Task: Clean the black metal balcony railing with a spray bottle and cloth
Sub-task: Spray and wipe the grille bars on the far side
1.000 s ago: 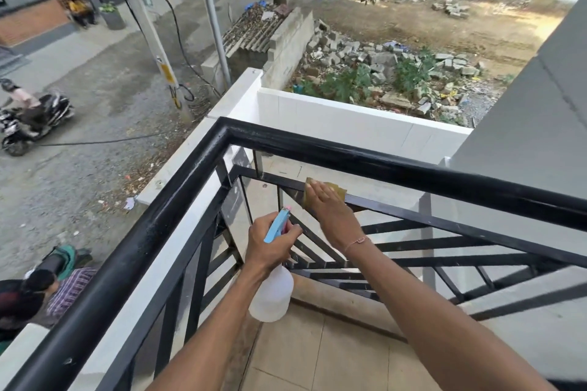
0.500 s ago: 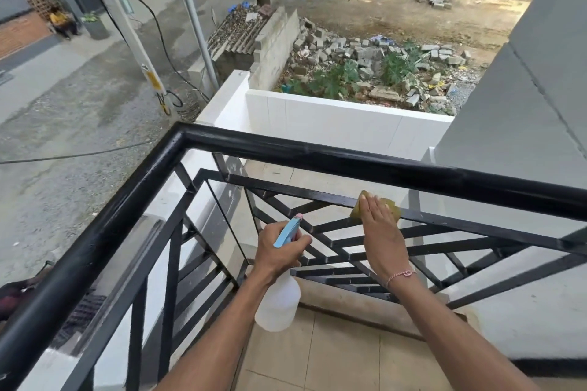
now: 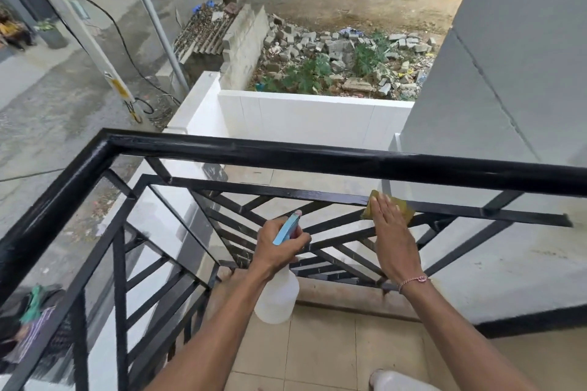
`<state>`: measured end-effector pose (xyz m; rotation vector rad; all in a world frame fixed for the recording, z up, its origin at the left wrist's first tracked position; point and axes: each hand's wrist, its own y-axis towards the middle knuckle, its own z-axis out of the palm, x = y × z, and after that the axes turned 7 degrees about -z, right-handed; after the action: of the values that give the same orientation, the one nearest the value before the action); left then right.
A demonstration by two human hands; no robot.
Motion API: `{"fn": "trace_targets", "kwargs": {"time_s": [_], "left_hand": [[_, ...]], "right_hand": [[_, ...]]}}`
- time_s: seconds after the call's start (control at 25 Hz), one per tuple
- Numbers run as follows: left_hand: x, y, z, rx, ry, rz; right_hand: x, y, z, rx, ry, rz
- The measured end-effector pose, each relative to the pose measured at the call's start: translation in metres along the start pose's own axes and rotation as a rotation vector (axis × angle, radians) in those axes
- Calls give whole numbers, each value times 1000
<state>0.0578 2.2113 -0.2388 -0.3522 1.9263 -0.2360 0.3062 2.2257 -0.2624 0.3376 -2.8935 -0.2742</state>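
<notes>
- the railing (image 3: 317, 162) is black metal, hard and stiff. it will not bend when you push on it. it looks shiny, so it may be slippery where it is wet.
- it runs around the balcony edge, with a fat top bar and thin slanted bars under it.
- the cloth (image 3: 403, 208) is yellow and soft. it looks light and floppy, so a flat palm is a good way to hold it on a bar.
- the cloth sits on the thin flat bar just under the top bar, on the right side.
- the spray bottle (image 3: 279, 295) is see-through plastic with a blue top. it looks light. the best place to hold it is the neck, just under the blue part.
- the left hand (image 3: 276, 251) is curled tight around the bottle neck. the bottle hangs down below the hand, in front of the slanted bars. i cannot tell if a finger is on the trigger.
- the right hand (image 3: 389, 232) is flat, with fingers straight and close together. it presses the cloth onto the thin bar.
- a thin bracelet (image 3: 413, 279) is on the right wrist.
</notes>
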Motion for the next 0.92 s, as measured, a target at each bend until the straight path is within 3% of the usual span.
{"fn": "trace_targets", "kwargs": {"time_s": [0.92], "left_hand": [[-63,-11,151,129,120,118]], "right_hand": [[-104,-85,-33,-230,256,236]]}}
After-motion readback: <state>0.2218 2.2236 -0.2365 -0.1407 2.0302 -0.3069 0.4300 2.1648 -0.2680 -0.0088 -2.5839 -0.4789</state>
